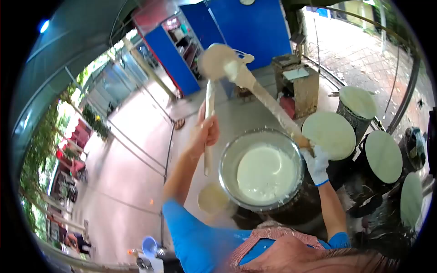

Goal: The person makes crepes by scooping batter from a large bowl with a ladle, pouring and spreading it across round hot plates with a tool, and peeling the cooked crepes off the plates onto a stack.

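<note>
My left hand, bare, is closed round the pale stick handle of a ladle-like tool with a round, batter-coated head, raised in front of me. In a white glove, my right hand grips the lower end of a long wooden paddle. The paddle slants up to the left, and its coated upper end meets or overlaps the round head; I cannot tell which. Between my arms stands a metal pot holding thick white batter. My gloved hand is just beyond its right rim.
Several drums with round pale tops stand on the right, including a near top and another. A wooden stand is behind them. A pale round container sits left of the pot. A blue basin is at lower left.
</note>
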The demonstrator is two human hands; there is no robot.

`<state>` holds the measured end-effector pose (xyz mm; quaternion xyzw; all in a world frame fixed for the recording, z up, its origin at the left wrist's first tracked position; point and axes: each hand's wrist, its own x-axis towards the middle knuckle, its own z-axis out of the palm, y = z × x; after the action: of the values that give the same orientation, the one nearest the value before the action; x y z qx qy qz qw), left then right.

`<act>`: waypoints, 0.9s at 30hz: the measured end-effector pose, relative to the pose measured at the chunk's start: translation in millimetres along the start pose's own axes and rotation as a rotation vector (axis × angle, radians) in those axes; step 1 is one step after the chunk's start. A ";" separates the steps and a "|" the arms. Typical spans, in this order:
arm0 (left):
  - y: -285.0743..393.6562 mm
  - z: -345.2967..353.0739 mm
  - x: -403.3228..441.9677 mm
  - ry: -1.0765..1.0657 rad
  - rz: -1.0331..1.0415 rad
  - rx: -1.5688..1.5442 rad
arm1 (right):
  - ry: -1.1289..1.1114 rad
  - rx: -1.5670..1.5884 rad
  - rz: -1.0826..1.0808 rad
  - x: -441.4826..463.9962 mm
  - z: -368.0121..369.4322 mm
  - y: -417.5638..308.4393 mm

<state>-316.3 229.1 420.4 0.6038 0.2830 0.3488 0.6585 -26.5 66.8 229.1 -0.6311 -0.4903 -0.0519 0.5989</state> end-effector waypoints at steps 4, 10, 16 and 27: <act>-119.5 -42.3 26.0 -0.220 -0.434 -0.393 | -0.322 0.320 0.517 -79.1 19.9 42.8; -161.9 43.4 11.6 -0.381 -1.011 -0.490 | -0.308 -0.059 0.906 -189.5 -84.3 4.8; -226.1 209.0 10.1 -0.868 -1.119 -0.428 | 0.147 0.020 1.085 -269.7 -197.8 -50.6; -372.8 551.2 -224.1 -1.164 -2.273 -0.403 | 0.938 -0.453 1.533 -572.6 -268.2 -213.3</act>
<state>31.5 -290.2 100.3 -0.0211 0.2506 -0.6799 0.6889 -326.1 -510.6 80.0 -0.7994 0.3753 0.0136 0.4691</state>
